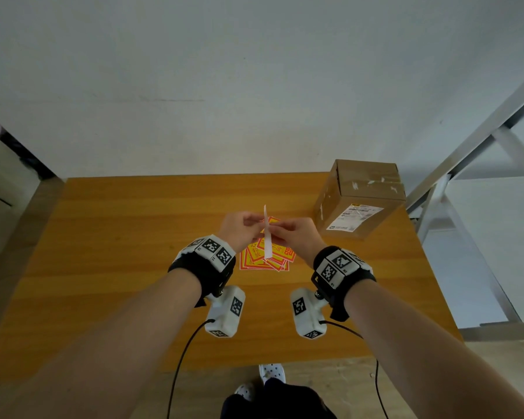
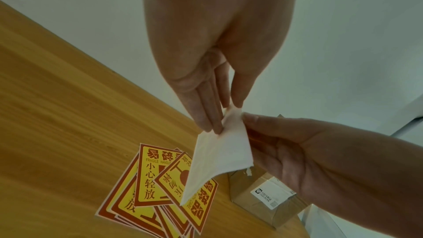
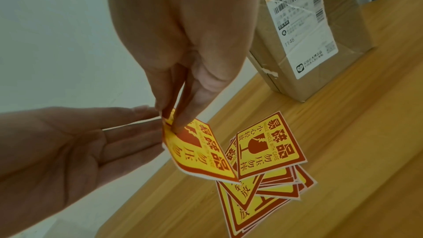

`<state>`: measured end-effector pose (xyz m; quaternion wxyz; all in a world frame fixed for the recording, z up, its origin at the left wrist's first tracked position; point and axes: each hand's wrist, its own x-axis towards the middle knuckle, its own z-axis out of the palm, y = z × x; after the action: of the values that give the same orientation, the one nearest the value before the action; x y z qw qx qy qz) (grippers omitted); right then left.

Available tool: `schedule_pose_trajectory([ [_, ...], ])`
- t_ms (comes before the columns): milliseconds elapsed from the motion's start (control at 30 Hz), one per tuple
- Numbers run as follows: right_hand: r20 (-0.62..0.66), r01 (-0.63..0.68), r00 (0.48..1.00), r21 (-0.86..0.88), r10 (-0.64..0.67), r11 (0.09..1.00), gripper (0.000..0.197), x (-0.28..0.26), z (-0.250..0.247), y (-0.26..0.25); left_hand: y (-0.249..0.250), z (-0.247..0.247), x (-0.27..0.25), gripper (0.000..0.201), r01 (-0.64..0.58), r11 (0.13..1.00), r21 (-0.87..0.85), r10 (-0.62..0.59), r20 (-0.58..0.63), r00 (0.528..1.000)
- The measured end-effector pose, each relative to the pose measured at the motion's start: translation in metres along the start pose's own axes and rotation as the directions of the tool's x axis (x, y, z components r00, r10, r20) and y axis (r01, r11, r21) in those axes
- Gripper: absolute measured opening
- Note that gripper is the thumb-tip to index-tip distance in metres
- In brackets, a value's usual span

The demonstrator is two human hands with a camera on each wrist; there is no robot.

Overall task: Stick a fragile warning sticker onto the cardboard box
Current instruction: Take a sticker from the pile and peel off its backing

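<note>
A red and yellow fragile sticker [image 1: 267, 237] on white backing is held upright, edge-on, above the wooden table. My left hand [image 1: 256, 223] pinches its top corner between thumb and fingers; the white back [image 2: 219, 151] faces the left wrist camera. My right hand [image 1: 277, 229] pinches the same corner from the printed side [image 3: 199, 149]. The brown cardboard box [image 1: 360, 198] with a white shipping label stands at the table's back right, well clear of both hands. In the wrist views the box [image 2: 263, 200] [image 3: 320, 33] lies beyond the sticker.
A loose pile of several more fragile stickers [image 1: 254, 261] [image 3: 270, 151] lies on the table [image 1: 118, 237] right below my hands. A grey metal frame [image 1: 466, 152] stands to the right of the table. A white wall is close behind.
</note>
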<state>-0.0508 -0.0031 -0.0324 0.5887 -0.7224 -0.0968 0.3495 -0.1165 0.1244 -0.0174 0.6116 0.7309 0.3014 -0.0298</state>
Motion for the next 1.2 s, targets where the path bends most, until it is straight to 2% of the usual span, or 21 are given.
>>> schedule_pose_trajectory([
  [133, 0.005, 0.023, 1.000, 0.028, -0.023, 0.999, 0.009, -0.001, -0.001, -0.003, 0.001, 0.001, 0.001, 0.040, 0.019, 1.000, -0.017, -0.019, 0.003, 1.000],
  [267, -0.014, 0.025, 1.000, 0.019, -0.025, 1.000, 0.020, 0.003, -0.003, -0.001, 0.004, 0.000, 0.001, 0.036, 0.031, 0.998, -0.046, -0.032, -0.003, 0.999],
  [433, -0.028, 0.047, 0.999, -0.002, -0.047, 0.999, 0.021, 0.007, -0.004, 0.000, 0.005, 0.000, 0.002, 0.032, 0.047, 0.994, -0.099, -0.049, -0.016, 0.999],
  [633, -0.043, 0.079, 0.996, -0.096, -0.084, 0.992, 0.020, 0.010, -0.004, 0.003, 0.008, 0.002, 0.001, 0.029, 0.081, 0.995, -0.064, -0.082, -0.013, 0.997],
  [800, -0.033, 0.075, 0.996, -0.162, -0.081, 0.984, 0.021, 0.011, -0.003, 0.004, 0.008, 0.002, 0.002, 0.028, 0.070, 0.996, -0.047, -0.071, -0.016, 0.997],
  [1000, -0.037, 0.048, 0.998, -0.163, -0.055, 0.986, 0.022, 0.011, -0.002, 0.002, 0.007, 0.001, 0.004, 0.028, 0.077, 0.995, -0.062, -0.078, -0.025, 0.997],
  [1200, -0.016, 0.050, 0.998, -0.262, -0.056, 0.964, 0.017, 0.011, 0.002, 0.001, 0.006, 0.001, 0.005, 0.025, 0.088, 0.996, -0.014, -0.088, -0.067, 0.994],
])
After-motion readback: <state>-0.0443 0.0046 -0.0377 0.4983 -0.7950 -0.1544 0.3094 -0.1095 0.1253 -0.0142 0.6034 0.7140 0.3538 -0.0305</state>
